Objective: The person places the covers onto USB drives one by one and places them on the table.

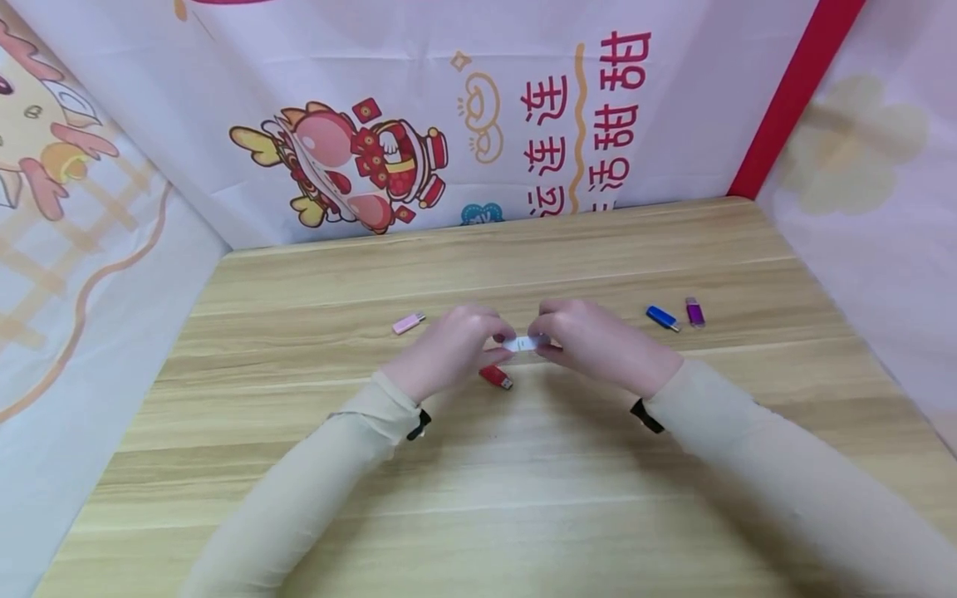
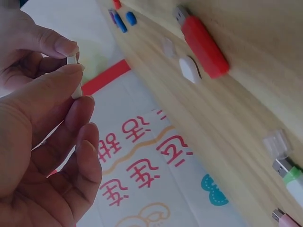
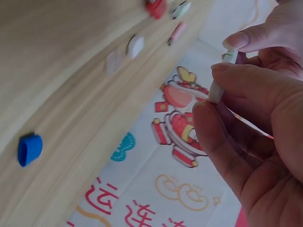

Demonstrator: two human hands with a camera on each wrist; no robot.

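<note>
Both hands meet above the wooden table, each at one end of a small white USB stick (image 1: 522, 343) with a line across its middle. My left hand (image 1: 458, 349) pinches one end between thumb and fingertips. The other end is pinched by my right hand (image 1: 591, 340). Both wrist views show the white stick (image 2: 74, 78) edge-on, partly covered by fingertips. Below the hands lies a red USB stick (image 1: 496, 377), its metal plug bare. In the left wrist view, a white oval piece (image 2: 189, 69) and a clear cap (image 2: 168, 47) lie near it.
A pink USB stick (image 1: 409, 323) lies to the left. Blue (image 1: 662, 317) and purple (image 1: 695, 312) ones lie to the right, with a blue cap (image 3: 30, 149) near. A white-green stick (image 2: 294, 182) lies beside another clear cap (image 2: 278, 143). Printed cloth (image 1: 478, 100) hangs behind the table.
</note>
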